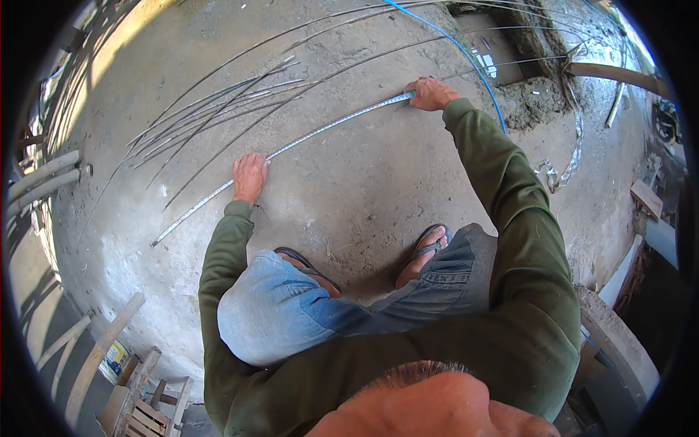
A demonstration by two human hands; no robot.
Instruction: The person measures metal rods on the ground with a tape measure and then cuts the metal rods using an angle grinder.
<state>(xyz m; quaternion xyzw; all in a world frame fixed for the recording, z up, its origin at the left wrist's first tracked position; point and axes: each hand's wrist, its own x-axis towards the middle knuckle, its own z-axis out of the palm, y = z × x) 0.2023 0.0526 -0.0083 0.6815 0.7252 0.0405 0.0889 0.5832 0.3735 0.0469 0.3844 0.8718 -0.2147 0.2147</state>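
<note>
Flat, pale measuring tape point(328, 129) slants over gritty floor point(371, 193) near slender metal rods point(240, 103); fingers of the right hand point(432, 94) grip its far end, the left hand's point(250, 178) bend over it, grip unclear.

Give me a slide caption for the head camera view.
Left hand and right hand on an extended measuring tape over grey floor beside thin rods.

Construction site or rough work yard — floor stained and gritty.
Thin steel rods point(220, 120) lie across the concrete floor point(371, 189), a blue hose or cable point(456, 41) passes a muddy pit point(513, 71) — wooden poles point(104, 346) at lower left.
</note>
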